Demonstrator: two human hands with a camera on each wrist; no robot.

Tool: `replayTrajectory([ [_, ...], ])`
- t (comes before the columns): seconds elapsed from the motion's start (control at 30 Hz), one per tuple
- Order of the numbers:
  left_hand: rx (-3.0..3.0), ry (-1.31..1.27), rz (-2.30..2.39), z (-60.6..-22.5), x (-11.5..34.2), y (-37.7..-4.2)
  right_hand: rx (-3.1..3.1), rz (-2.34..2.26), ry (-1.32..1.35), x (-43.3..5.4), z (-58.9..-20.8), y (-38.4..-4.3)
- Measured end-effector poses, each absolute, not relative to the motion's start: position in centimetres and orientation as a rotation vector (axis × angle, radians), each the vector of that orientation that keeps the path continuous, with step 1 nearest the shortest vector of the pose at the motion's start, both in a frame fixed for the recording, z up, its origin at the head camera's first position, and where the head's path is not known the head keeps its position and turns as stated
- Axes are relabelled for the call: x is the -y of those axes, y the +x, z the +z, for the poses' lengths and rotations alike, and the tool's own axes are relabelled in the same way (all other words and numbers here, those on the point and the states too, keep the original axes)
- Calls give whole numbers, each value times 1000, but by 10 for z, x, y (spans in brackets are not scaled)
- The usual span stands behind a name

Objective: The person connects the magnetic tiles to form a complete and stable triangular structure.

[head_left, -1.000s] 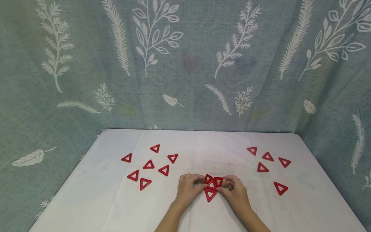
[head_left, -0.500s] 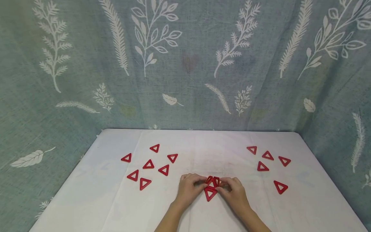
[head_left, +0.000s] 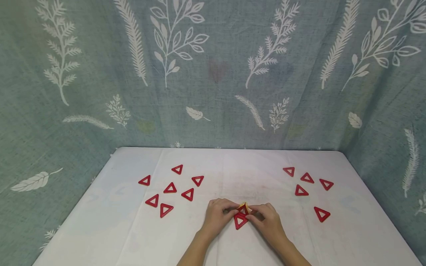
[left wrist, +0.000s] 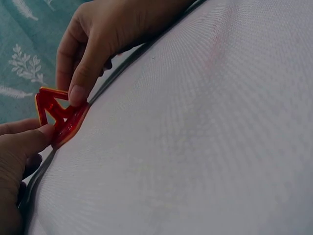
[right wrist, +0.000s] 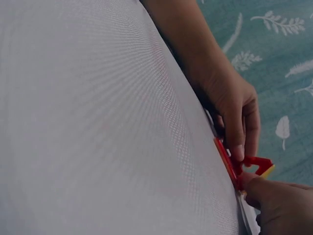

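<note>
Red triangles between the two hands

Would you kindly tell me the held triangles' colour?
The triangles are red with some yellow, clearest from the head.

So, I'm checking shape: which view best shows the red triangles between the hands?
Left wrist view: the red triangles show raised frames and openings clearly. The head view shows them smaller, from above; the right wrist view, side-on, partly behind fingers.
</note>
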State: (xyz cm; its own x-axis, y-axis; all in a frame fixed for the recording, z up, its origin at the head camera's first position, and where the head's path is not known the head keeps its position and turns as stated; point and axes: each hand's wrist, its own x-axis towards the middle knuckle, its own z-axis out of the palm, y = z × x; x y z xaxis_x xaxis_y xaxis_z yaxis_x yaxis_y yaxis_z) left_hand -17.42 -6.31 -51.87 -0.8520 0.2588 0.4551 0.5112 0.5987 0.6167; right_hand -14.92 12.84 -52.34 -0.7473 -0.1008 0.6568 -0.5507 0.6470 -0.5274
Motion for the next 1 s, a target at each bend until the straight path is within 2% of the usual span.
replayTrajectory([
  [0.37,2509,-499,-1080,-519,65,-172,2277,1107,470,-133,-521,-154],
  [0.73,2820,-628,-761,-509,75,-162,2497,1434,617,-150,-514,-173],
  [1.0,2843,-643,-765,-508,76,-161,2722,1494,678,-156,-508,-190],
])
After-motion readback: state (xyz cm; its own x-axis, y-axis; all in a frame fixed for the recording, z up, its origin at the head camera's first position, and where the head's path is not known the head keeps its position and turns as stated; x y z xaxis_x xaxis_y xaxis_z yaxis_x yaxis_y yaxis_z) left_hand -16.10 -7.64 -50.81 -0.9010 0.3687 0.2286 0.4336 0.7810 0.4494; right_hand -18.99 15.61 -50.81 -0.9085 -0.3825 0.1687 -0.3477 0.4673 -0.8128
